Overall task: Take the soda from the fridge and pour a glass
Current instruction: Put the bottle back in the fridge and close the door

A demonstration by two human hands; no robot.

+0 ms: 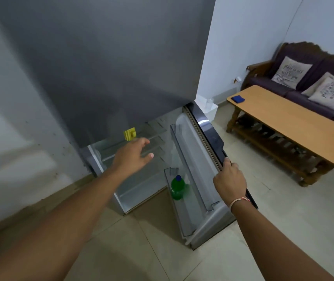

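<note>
The lower fridge door (208, 136) stands swung open to the right. My right hand (230, 180) grips its outer edge. A green soda bottle (177, 188) with a blue cap stands upright in the door's bottom rack. My left hand (134, 156) hovers open in front of the fridge compartment (141, 185), fingers spread, holding nothing, up and left of the bottle. A small yellow object (129, 134) sits on an upper shelf just above my left hand. No glass is in view.
The grey upper fridge door (101, 57) fills the top. A wooden coffee table (295, 122) with a blue item (237, 98) stands to the right, with a dark sofa (307, 82) and cushions behind it. A white bin (208, 108) sits by the wall. The floor is tiled.
</note>
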